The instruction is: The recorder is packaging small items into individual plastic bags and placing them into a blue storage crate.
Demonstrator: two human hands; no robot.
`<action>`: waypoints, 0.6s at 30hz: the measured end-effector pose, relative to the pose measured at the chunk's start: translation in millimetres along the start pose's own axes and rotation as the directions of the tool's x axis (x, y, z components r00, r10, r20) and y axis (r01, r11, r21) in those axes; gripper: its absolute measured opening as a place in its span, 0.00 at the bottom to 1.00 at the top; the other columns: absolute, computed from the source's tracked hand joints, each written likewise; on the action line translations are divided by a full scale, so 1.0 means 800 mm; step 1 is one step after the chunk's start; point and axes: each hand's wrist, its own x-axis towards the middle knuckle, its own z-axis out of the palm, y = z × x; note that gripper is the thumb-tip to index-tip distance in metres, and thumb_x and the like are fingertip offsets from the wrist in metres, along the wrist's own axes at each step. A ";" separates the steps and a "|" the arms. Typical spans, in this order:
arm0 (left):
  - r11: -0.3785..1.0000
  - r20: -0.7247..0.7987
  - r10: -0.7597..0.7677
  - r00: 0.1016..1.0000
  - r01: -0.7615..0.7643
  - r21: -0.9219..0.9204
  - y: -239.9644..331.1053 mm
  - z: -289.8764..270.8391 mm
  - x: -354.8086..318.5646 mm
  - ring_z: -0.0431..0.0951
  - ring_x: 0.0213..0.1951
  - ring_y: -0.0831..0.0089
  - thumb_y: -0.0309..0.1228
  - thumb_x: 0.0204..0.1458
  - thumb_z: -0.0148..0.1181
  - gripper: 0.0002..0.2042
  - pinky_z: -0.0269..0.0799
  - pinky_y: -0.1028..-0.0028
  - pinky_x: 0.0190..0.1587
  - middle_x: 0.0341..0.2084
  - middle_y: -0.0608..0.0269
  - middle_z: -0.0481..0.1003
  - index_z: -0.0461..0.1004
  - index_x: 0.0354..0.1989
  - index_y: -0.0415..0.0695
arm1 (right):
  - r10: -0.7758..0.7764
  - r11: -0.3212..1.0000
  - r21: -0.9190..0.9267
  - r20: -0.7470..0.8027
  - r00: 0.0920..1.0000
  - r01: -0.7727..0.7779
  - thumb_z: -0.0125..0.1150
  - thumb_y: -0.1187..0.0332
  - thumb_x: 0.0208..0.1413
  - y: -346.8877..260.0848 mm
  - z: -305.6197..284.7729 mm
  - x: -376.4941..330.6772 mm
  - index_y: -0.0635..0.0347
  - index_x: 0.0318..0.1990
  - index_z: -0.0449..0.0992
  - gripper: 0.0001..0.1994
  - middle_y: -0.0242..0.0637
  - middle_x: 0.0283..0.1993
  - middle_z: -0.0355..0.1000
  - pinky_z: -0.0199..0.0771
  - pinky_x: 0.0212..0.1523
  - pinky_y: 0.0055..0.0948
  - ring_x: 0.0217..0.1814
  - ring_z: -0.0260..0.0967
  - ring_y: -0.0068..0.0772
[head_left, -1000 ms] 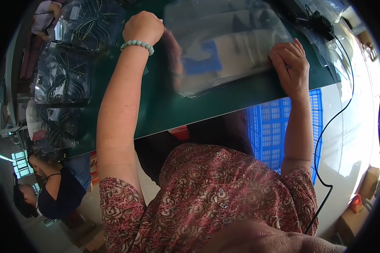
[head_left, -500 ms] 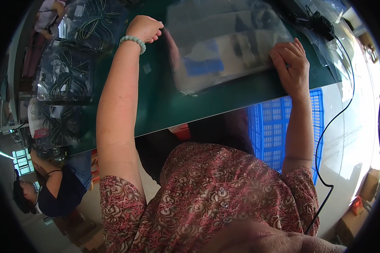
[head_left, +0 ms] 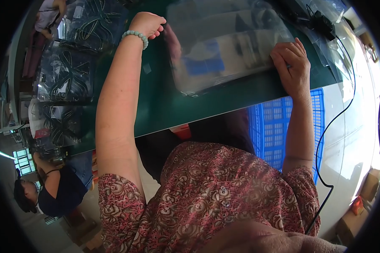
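A glossy stack of clear plastic sheets or bags (head_left: 223,55) lies on the green tabletop (head_left: 160,105), mirroring my left arm and a blue shape. Just off its upper left edge is my left hand (head_left: 147,25), wearing a bracelet of pale green beads (head_left: 135,33). Its fingers are pinched together, with a small dark bit at the tips too tiny to name. My right hand (head_left: 292,65) rests at the stack's right edge, fingers bent and closed inward; whatever they may grip is hidden.
Clear bags with dark corded pieces (head_left: 65,78) line the table's left. A blue plastic basket (head_left: 272,130) stands below the front edge at right. A black adapter (head_left: 322,26) trails a cable along the right side. Two other people are at the left, one in dark clothing (head_left: 61,192).
My left hand has shifted slightly up and to the right, toward the plastic stack's edge. My right hand has barely moved.
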 end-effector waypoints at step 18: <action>0.791 0.238 0.201 0.950 -0.015 -0.611 -0.002 -0.009 0.005 0.82 0.41 0.61 0.28 0.60 0.52 0.06 0.81 0.65 0.46 0.40 0.47 0.79 0.71 0.38 0.37 | 0.007 1.000 -0.001 0.015 1.000 -0.007 0.60 0.69 0.58 0.001 -0.005 0.001 0.60 0.34 0.81 0.06 0.37 0.40 0.77 0.53 0.72 0.53 0.49 0.75 0.37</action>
